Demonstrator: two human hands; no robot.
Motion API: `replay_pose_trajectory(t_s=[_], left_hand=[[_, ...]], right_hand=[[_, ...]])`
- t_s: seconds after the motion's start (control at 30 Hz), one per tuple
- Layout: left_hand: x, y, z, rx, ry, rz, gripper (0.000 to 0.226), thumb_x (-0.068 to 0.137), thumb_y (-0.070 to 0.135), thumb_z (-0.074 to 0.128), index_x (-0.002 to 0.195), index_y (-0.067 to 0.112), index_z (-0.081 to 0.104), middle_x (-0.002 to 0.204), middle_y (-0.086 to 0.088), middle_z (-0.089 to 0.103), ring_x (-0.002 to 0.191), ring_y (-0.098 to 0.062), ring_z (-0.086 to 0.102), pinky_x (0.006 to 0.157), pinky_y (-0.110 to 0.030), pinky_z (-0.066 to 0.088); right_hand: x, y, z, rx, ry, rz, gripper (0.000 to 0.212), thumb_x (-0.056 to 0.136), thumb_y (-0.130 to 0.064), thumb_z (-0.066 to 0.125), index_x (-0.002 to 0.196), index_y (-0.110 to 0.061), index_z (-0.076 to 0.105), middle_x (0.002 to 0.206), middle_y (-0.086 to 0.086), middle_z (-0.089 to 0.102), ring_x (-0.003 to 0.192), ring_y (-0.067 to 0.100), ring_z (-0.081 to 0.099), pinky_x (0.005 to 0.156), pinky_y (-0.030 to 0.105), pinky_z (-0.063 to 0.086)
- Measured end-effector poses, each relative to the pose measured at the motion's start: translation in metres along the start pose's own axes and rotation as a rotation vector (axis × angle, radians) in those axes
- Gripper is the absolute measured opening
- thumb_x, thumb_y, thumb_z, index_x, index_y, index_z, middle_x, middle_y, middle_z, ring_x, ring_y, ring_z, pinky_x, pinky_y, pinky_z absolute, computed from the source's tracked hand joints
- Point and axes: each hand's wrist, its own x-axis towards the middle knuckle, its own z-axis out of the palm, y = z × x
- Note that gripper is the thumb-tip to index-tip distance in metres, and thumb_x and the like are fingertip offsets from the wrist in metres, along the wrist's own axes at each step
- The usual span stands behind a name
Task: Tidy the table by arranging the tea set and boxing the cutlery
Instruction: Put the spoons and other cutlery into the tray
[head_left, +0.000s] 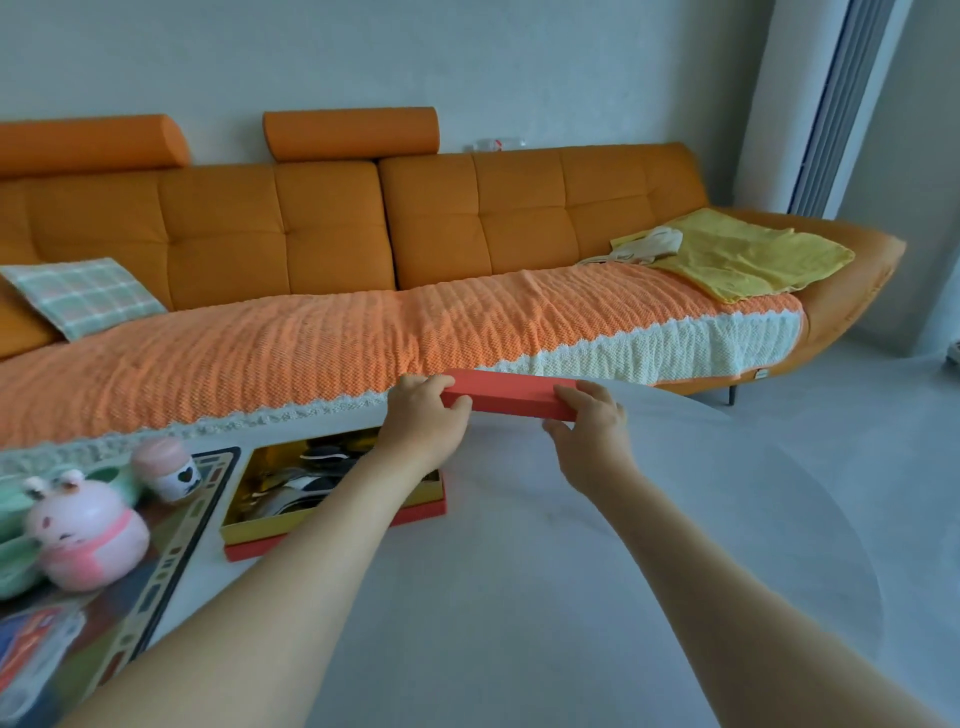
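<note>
Just above the centre of the frame, both hands hold a long, flat red lid (511, 401) by its ends, level with the far edge of the pale table (571, 571). The left hand (426, 415) grips the lid's left end, fingers curled over the top and thumb pressed on the near side. The right hand (589, 434) clasps the right end the same way, thumb spread below. Whether the lid rests on the table or is lifted off it cannot be told. Lower and to the left, partly under the left forearm, sits the open box (260, 525), red outside and gold inside, with blurred dark and silver cutlery (311, 478) lying in it. In the lower left corner a patterned tray (176, 530) carries a pink rabbit-shaped teapot (85, 535) and a small pink-lidded jar (166, 467). An orange sofa (332, 234) fills the upper half of the frame.
</note>
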Motion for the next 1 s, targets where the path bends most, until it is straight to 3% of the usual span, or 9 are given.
replay_pose_trajectory(t_s=[0.27, 0.47, 0.67, 1.0], left_hand=[[-0.060, -0.066, -0.077, -0.090, 0.193, -0.041, 0.043, 0.097, 0.036, 0.049, 0.137, 0.022, 0.053, 0.138, 0.000, 0.037, 0.131, -0.017, 0.036, 0.103, -0.028, 0.028], [-0.098, -0.121, -0.111, -0.037, 0.219, -0.106, 0.044, 0.094, 0.037, 0.052, 0.137, 0.026, 0.055, 0.138, 0.001, 0.042, 0.133, -0.017, 0.037, 0.108, -0.035, 0.029], [-0.119, -0.148, -0.111, -0.037, 0.206, -0.093, 0.047, 0.094, 0.028, 0.055, 0.140, 0.022, 0.052, 0.138, -0.003, 0.044, 0.134, -0.018, 0.035, 0.109, -0.033, 0.027], [-0.117, -0.166, -0.099, -0.001, 0.245, -0.051, 0.053, 0.085, 0.017, 0.072, 0.137, 0.018, 0.057, 0.124, -0.006, 0.049, 0.119, -0.022, 0.049, 0.106, -0.030, 0.036]], right_hand=[[-0.040, -0.073, 0.039, 0.068, -0.099, -0.162, 0.049, 0.095, -0.019, 0.062, 0.143, -0.016, 0.048, 0.151, 0.003, 0.038, 0.137, 0.025, 0.030, 0.115, 0.037, 0.026], [-0.071, -0.108, 0.070, 0.031, -0.194, -0.248, 0.050, 0.095, -0.020, 0.060, 0.144, -0.016, 0.048, 0.151, 0.003, 0.038, 0.137, 0.025, 0.029, 0.116, 0.038, 0.025], [-0.082, -0.115, 0.082, -0.010, -0.217, -0.294, 0.049, 0.094, -0.020, 0.062, 0.141, -0.018, 0.052, 0.148, 0.002, 0.041, 0.136, 0.025, 0.031, 0.113, 0.036, 0.028], [-0.087, -0.095, 0.084, -0.024, -0.251, -0.288, 0.052, 0.087, -0.018, 0.070, 0.137, -0.017, 0.055, 0.140, 0.001, 0.045, 0.128, 0.023, 0.044, 0.111, 0.034, 0.036]])
